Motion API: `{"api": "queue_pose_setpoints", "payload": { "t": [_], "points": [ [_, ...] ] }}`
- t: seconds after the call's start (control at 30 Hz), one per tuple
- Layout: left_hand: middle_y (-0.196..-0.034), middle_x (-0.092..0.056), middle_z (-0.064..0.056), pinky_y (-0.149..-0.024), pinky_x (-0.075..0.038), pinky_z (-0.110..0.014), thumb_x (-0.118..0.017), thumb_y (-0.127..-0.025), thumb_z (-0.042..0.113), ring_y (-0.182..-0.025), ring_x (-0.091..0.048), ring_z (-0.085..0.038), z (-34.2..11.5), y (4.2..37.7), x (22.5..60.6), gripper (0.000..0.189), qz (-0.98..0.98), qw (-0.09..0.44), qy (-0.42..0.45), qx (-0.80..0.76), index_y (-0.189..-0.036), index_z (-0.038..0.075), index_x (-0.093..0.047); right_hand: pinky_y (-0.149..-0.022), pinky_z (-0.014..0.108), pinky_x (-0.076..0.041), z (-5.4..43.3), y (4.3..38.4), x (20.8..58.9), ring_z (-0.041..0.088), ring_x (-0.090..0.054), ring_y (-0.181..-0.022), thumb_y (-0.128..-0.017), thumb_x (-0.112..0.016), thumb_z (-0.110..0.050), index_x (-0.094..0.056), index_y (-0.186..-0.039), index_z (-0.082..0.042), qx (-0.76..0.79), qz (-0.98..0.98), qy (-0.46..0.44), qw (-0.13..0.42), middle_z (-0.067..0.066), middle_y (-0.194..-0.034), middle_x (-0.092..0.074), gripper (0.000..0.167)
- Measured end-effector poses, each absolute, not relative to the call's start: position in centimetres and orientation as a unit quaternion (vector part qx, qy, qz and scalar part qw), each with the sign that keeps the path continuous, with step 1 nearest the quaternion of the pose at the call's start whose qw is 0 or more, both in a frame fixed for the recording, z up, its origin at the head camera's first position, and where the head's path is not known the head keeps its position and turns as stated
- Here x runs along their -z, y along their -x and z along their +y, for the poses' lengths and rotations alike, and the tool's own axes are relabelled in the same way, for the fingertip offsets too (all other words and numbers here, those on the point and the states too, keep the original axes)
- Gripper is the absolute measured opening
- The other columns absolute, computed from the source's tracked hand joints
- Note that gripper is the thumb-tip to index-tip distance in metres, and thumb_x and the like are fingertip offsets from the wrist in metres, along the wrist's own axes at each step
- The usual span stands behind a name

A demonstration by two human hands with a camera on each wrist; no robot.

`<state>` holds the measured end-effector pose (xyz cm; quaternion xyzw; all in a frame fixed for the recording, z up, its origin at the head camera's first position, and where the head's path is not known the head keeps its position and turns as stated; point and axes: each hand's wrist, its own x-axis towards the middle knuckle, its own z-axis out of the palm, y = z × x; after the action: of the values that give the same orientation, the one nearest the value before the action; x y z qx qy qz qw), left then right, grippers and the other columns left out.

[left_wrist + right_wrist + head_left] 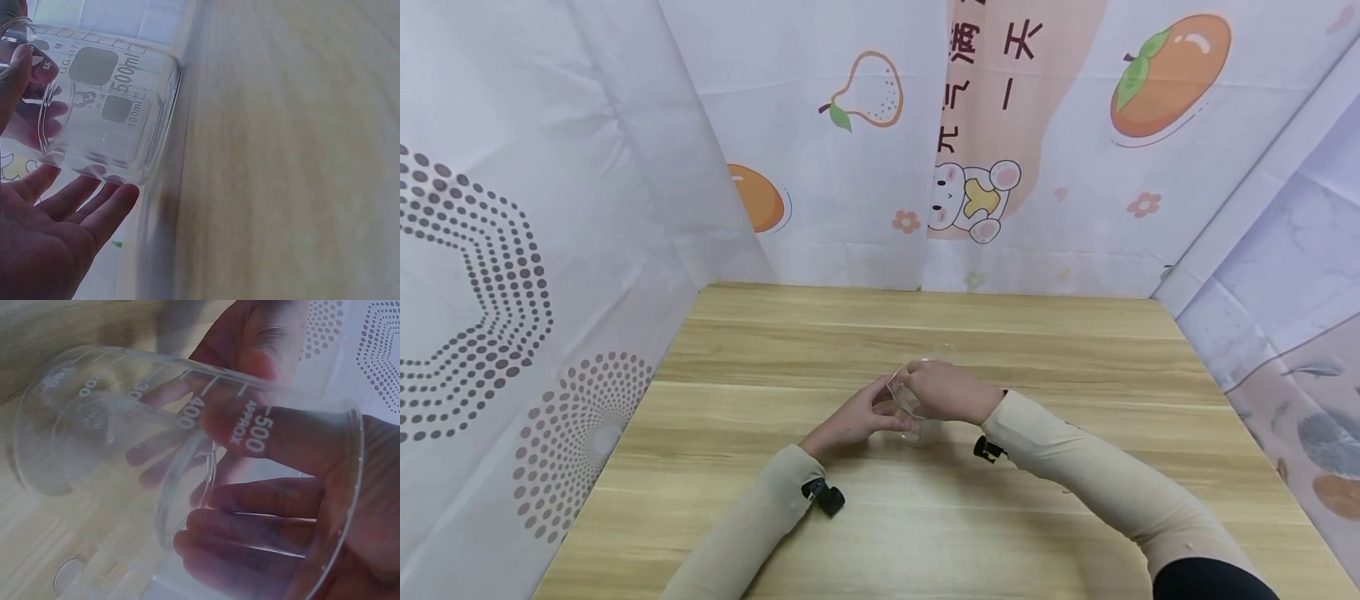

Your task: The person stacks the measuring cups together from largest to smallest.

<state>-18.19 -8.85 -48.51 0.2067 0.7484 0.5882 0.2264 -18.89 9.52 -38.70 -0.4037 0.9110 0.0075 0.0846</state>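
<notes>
A clear 500 ml glass beaker (125,81) stands on the table, its printed scale visible in the right wrist view. Inside it is a smaller 100 ml beaker (122,134). My left hand (859,418) holds the big beaker from the left, thumb on one side and fingers on the other. From above, my right hand (951,390) reaches in through the big beaker's mouth. Its thumb and fingers pinch the small beaker near the rim, seen through the glass in the right wrist view. The small beaker's base seems near the big one's bottom; contact is unclear.
Behind the right hand a small clear glass piece (943,347) is on the wooden table (1045,517); its kind is hard to make out. Printed curtains (850,208) hang along the table's back and both sides.
</notes>
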Motion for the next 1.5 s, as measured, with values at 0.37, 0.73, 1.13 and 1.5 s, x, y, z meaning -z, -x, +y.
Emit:
{"api": "queue_pose_setpoints", "payload": {
  "t": [0.37, 0.73, 1.13, 1.5],
  "points": [
    [-0.154, -0.04, -0.006, -0.114, -0.04, -0.043, -0.075, -0.086, 0.024, -0.141, -0.041, -0.028, -8.9, 18.2, 48.5, 0.078, 0.753, 0.228, -0.203, -0.583, -0.151, 0.022, -0.032, -0.088, 0.037, -0.058, 9.6, 18.8, 38.7, 0.027, -0.067, -0.102, -0.081, -0.079, -0.017, -0.064, -0.124, -0.007, 0.015, 0.914, 0.394, 0.095, 0.013, -0.116, -0.067, 0.046],
    [-0.154, -0.04, -0.007, -0.113, -0.041, -0.043, -0.075, -0.087, 0.021, -0.14, -0.042, -0.028, -8.8, 18.2, 48.4, 0.079, 0.759, 0.226, -0.207, -0.575, -0.152, 0.022, -0.03, -0.091, 0.039, -0.057, 9.8, 18.8, 38.7, 0.027, -0.067, -0.106, -0.083, -0.078, -0.019, -0.066, -0.123, -0.006, 0.051, 0.91, 0.4, 0.097, 0.014, -0.118, -0.067, 0.044],
    [-0.156, -0.037, -0.007, -0.114, -0.039, -0.045, -0.074, -0.087, 0.018, -0.139, -0.043, -0.029, -8.9, 18.0, 48.3, 0.082, 0.757, 0.225, -0.209, -0.577, -0.154, 0.022, -0.027, -0.083, 0.034, -0.058, 10.4, 19.0, 38.8, 0.022, -0.068, -0.097, -0.085, -0.074, -0.017, -0.071, -0.109, -0.008, 0.112, 0.894, 0.426, 0.086, 0.01, -0.109, -0.071, 0.025],
    [-0.152, -0.043, -0.008, -0.112, -0.042, -0.045, -0.075, -0.087, 0.019, -0.138, -0.045, -0.029, -8.8, 18.0, 48.3, 0.079, 0.758, 0.221, -0.209, -0.577, -0.152, 0.022, -0.03, -0.071, 0.029, -0.056, 11.1, 19.7, 38.5, 0.023, -0.069, -0.086, -0.086, -0.071, -0.015, -0.072, -0.107, -0.004, 0.149, 0.881, 0.445, 0.064, 0.011, -0.099, -0.073, 0.023]
  ]
}}
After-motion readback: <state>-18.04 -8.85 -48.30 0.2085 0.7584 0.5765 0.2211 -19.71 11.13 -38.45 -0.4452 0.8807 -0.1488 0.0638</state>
